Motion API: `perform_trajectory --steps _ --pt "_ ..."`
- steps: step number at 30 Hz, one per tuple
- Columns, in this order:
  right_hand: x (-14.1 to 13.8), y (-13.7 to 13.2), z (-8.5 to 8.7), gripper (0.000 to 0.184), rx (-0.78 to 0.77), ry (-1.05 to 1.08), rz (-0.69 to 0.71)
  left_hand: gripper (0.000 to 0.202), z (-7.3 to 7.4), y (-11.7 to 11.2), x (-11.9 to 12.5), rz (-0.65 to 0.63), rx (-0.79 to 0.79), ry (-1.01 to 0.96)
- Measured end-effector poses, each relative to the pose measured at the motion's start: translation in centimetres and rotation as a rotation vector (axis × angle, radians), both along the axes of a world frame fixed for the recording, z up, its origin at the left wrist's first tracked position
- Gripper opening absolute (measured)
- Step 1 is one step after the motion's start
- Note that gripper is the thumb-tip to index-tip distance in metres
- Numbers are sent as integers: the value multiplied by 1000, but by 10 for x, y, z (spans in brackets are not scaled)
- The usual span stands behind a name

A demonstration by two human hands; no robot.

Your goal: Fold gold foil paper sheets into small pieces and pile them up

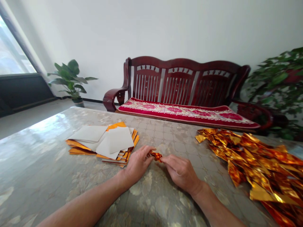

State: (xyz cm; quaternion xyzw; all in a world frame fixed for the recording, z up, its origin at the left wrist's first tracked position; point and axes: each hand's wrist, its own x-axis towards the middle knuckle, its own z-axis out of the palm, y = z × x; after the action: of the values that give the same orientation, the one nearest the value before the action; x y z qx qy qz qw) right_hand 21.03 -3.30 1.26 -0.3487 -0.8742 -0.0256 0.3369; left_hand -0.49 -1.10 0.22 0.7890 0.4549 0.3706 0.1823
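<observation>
Left hand (139, 160) and right hand (181, 171) pinch 1 twisted foil piece (157, 155); a pot (78, 103) holds a plant (69, 77).

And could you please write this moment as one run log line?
left hand: holds crumpled orange foil piece | right hand: pinches its other end | nearby: loose stack of white and orange sheets; heap of shiny golden foil pieces

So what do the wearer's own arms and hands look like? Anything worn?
Left hand and right hand: ungloved, no rings that I can make out. Wrists: no watch or band visible. Forearms: bare to the frame edge, no sleeves, cables or markings seen.
</observation>
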Motion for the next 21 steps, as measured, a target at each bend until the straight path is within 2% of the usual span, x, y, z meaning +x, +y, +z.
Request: perform_trajectory --steps 4,9,14,21 --pt "0 -1 2 24 -20 -1 -9 17 3 -2 -5 -117 55 -6" --pt "3 2 0 24 -99 62 -9 16 7 -1 -8 -228 24 28" --pt "6 3 -2 22 -118 75 6 14 4 3 -7 -233 -8 6" --pt "9 2 2 20 -83 -21 8 13 -2 5 -10 -234 3 -34"
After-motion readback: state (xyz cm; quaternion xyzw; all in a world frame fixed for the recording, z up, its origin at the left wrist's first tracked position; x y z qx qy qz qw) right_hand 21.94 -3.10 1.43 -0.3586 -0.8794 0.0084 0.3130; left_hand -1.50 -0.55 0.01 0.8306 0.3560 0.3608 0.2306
